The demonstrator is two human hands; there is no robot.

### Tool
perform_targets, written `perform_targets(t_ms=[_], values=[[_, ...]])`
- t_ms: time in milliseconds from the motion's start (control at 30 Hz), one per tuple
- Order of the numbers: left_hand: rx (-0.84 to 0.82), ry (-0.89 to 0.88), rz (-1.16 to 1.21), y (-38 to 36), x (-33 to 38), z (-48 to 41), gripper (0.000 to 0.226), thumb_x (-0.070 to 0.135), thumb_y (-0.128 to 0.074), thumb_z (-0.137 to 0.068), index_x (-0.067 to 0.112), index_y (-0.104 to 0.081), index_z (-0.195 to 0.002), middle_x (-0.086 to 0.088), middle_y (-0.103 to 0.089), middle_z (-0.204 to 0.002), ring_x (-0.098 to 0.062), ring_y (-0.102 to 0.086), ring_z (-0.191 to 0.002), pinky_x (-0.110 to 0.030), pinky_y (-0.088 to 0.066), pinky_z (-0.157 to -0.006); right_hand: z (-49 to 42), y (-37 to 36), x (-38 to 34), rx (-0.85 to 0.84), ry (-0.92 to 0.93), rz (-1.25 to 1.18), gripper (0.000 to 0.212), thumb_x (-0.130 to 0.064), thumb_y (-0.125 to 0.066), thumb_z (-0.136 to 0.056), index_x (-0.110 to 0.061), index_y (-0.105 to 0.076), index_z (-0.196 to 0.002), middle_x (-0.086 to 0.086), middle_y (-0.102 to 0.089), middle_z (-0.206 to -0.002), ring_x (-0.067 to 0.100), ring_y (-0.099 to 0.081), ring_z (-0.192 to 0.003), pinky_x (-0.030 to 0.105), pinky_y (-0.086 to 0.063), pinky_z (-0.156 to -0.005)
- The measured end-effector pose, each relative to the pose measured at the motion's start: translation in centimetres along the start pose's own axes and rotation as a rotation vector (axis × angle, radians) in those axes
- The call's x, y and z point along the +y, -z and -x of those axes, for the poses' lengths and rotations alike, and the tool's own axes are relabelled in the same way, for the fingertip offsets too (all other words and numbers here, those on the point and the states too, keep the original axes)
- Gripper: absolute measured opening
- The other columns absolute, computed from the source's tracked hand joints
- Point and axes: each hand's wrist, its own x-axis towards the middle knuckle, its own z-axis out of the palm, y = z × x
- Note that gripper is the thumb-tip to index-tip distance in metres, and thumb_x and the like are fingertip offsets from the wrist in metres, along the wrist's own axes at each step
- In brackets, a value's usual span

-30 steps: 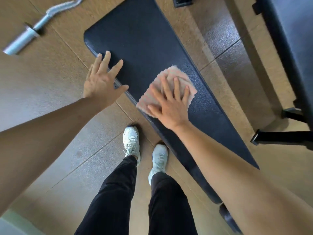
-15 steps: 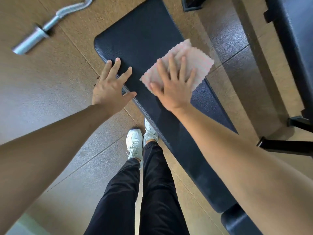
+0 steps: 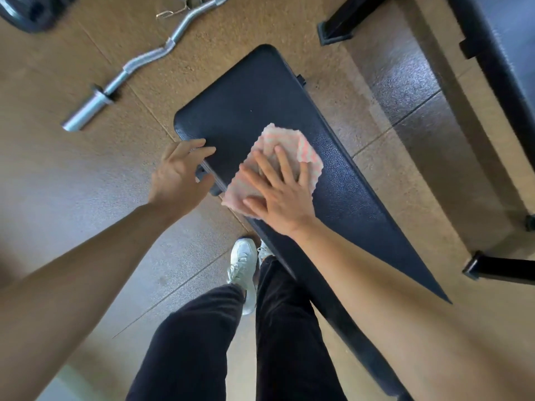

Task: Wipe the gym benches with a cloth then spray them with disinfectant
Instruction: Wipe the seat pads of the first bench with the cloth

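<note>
Right hand (image 3: 282, 202), fingers flat, presses the pink waffle-weave cloth (image 3: 278, 166) mid-frame onto the black padded bench (image 3: 249, 96); left hand (image 3: 179, 176) hovers loose, holding nothing. Keep pressure even, overlapping strokes toward the bench's upper end.

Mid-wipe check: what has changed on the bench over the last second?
The right hand swept the pink waffle-textured cloth across the black padded gym bench to its far edge, then back to the near edge, closer to the rounded end. The left hand slid along the near edge with it. Unchanged: right palm flat on the cloth, left hand holding nothing, silver curved barbell on the floor.
</note>
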Motion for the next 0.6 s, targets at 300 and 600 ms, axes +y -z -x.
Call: perform_targets(t_ms=[300, 600], values=[[-0.051, 0.268, 0.043, 1.3, -1.4, -4.0, 0.087, 0.035, -0.078, -0.087, 0.015, -0.032, -0.159, -0.012, -0.028, -0.164, -0.037, -0.033, -0.145, -0.053, -0.038, -0.112, -8.8, 3.1, 4.9, 0.100, -0.491, -0.095, 0.070, -0.067, -0.025, -0.098, -0.036, -0.020, -0.160, 0.003, -0.013, -0.170, 0.037, -0.013, -0.155, 0.070, -0.015, -0.116], [-0.074, 0.207, 0.258, 1.4, -4.8, -5.1, 0.085, 0.034, -0.087, -0.078, 0.016, -0.045, -0.151, -0.007, -0.049, -0.143, -0.023, -0.058, -0.121, -0.042, -0.053, -0.097, -10.3, 2.0, -0.5, 0.154, -0.330, 0.008, 0.069, -0.070, -0.031, -0.098, -0.037, -0.030, -0.158, 0.003, -0.023, -0.168, 0.041, -0.014, -0.154, 0.074, -0.012, -0.112]])
